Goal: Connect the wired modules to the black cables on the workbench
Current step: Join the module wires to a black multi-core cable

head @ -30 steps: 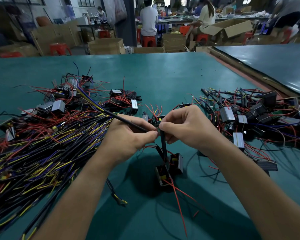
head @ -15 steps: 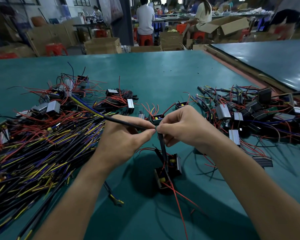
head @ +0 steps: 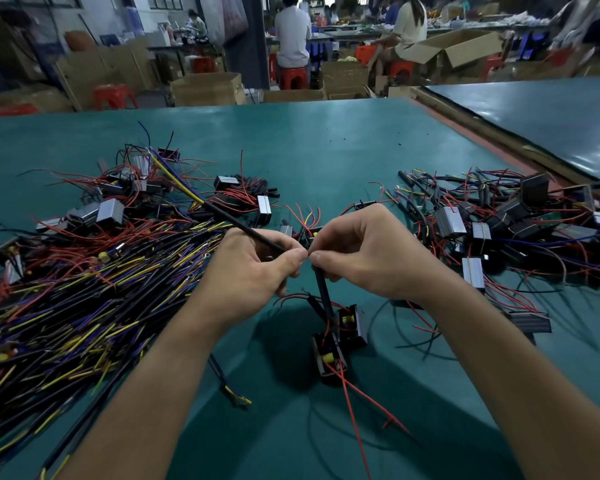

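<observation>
hands meet at the middle of the green workbench (head: 326, 150), fingertips touching. the left hand (head: 253, 271) pinches a black cable (head: 243, 225) between thumb and forefinger. the cable's long axis runs up and to the left from the pinch and ends in yellow and blue wire tails over the left heap. the right hand (head: 368, 254) pinches a second black lead (head: 323, 292), which drops almost straight down, leaning a little right, to two small black modules (head: 352, 325). these lie on the bench just below the hands, with red wires trailing toward the near edge. the spot where cable and lead come together is hidden behind the thumbs, so it cannot be made out whether they are joined. a heap of black cables (head: 84, 299) with yellow and blue ends spreads on the left, cut off by the frame edge. a heap of modules and wires (head: 492, 223) lies on the right, apart from the hands
</observation>
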The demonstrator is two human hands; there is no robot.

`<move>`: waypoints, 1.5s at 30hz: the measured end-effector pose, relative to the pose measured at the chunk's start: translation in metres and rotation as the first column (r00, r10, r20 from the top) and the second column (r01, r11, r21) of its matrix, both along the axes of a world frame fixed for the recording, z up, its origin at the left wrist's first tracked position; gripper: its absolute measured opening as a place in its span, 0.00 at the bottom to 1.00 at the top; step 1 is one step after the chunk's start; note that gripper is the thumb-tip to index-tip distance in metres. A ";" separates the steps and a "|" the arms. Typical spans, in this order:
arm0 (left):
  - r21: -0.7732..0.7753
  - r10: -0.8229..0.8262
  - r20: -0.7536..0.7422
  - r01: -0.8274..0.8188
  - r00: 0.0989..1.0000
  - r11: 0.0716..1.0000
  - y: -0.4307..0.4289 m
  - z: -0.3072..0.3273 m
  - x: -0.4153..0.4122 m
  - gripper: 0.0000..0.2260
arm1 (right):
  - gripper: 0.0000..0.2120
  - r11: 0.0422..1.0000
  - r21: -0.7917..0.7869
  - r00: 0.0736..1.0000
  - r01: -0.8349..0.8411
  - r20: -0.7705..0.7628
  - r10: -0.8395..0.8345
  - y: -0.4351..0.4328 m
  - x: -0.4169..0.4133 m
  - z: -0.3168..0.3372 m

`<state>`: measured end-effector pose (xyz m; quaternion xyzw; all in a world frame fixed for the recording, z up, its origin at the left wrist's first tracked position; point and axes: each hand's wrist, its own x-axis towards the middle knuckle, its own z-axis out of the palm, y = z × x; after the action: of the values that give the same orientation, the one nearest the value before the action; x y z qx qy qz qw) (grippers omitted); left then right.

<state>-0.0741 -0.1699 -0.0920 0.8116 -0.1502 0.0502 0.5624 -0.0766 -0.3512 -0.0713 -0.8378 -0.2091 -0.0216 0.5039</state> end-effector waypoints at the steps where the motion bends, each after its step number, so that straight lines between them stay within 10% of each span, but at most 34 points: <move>1: -0.002 0.003 -0.006 -0.003 1.000 1.000 0.000 -0.001 0.000 0.07 | 0.03 1.000 -0.012 1.000 -0.008 0.004 0.008 -0.001 0.000 0.000; 17: -0.098 -0.081 -0.148 0.067 0.986 0.993 -0.003 -0.002 -0.002 0.07 | 0.08 0.974 -0.202 0.992 -0.098 -0.094 0.081 -0.004 0.003 -0.002; 30: -0.213 -0.189 -0.067 0.171 0.980 0.962 0.001 0.007 -0.007 0.03 | 0.04 0.866 0.445 0.661 -0.230 -0.581 0.474 -0.010 0.003 -0.003; 45: -0.169 -0.087 0.082 0.100 0.993 0.980 -0.002 0.011 -0.010 0.07 | 0.05 0.880 0.412 0.699 -0.235 -0.558 0.447 -0.012 0.004 -0.003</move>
<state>-0.0838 -0.1717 -0.0812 0.7491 -0.2043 0.0667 0.6266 -0.0724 -0.3629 -0.0739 -0.6501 -0.1727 0.3268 0.6638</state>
